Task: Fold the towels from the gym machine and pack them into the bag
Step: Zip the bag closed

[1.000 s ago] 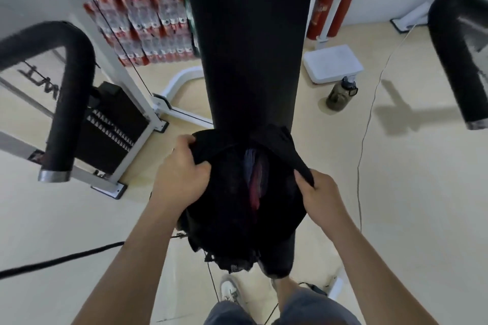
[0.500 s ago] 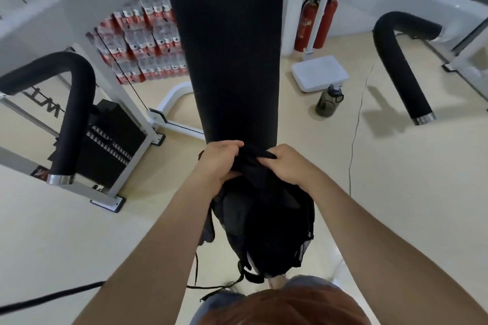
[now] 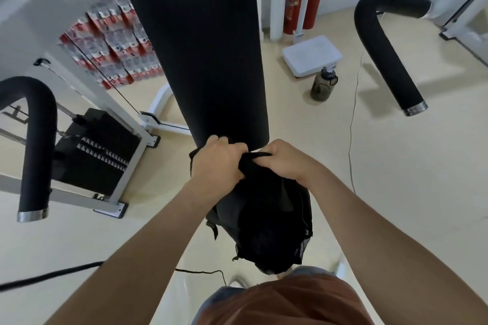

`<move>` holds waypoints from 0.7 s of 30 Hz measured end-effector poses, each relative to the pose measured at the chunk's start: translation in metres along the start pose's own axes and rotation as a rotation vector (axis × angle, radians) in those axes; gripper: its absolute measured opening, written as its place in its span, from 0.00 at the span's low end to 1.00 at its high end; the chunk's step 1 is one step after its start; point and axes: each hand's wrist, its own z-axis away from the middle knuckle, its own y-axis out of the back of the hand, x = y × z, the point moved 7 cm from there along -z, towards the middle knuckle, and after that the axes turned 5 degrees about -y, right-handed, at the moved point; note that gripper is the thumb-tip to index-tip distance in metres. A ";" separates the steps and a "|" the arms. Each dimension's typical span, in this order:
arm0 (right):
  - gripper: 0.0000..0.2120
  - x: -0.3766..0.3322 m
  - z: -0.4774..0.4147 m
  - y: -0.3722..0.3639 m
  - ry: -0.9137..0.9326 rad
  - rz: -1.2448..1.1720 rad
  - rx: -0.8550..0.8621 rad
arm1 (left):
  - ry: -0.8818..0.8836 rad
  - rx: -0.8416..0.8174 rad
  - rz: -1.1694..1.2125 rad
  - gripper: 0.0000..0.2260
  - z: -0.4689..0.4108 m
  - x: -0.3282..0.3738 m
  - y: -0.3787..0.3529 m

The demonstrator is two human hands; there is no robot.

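A black bag point(image 3: 266, 221) hangs in front of me at the lower end of the gym machine's long black pad point(image 3: 195, 45). My left hand point(image 3: 215, 163) grips the bunched top edge of the bag on the left. My right hand point(image 3: 284, 159) grips the same bunched edge on the right, and the two hands nearly touch. The bag's mouth is drawn together, so no towels can be seen.
Padded black handles curve down at left point(image 3: 39, 145) and right point(image 3: 383, 50). A weight stack point(image 3: 97, 150) stands at left on a white frame. On the floor behind are a white scale point(image 3: 311, 58), a dark bottle point(image 3: 323, 84), fire extinguishers point(image 3: 303, 5) and stacked drink packs point(image 3: 113, 39).
A second ago the hands held the bag's mouth open with coloured cloth showing inside. They have since come together and bunched the opening closed, and the view has tilted up.
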 end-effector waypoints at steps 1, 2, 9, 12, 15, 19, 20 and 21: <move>0.10 -0.002 0.000 0.002 0.018 -0.027 0.003 | -0.019 0.032 -0.078 0.11 -0.001 0.001 0.004; 0.08 -0.004 0.001 0.004 0.040 -0.063 0.009 | -0.035 0.054 -0.122 0.10 -0.001 0.001 0.006; 0.28 0.096 0.023 0.034 -0.193 -0.355 0.302 | 0.073 0.175 0.299 0.06 0.011 -0.014 0.028; 0.29 0.150 0.027 0.013 -0.407 -0.466 0.306 | 0.179 0.228 0.384 0.05 0.021 -0.025 0.048; 0.17 0.161 0.017 -0.001 -0.415 -0.501 0.214 | 0.246 0.248 0.440 0.05 0.030 -0.033 0.063; 0.04 0.160 -0.008 0.033 -0.341 -0.068 0.252 | 0.200 -0.004 0.429 0.12 0.046 -0.007 0.039; 0.07 0.159 -0.014 0.041 -0.344 0.087 0.262 | 0.180 -0.083 0.419 0.13 0.049 0.004 0.023; 0.10 0.157 -0.020 0.046 -0.342 0.220 0.277 | 0.164 -0.150 0.416 0.14 0.052 0.014 0.005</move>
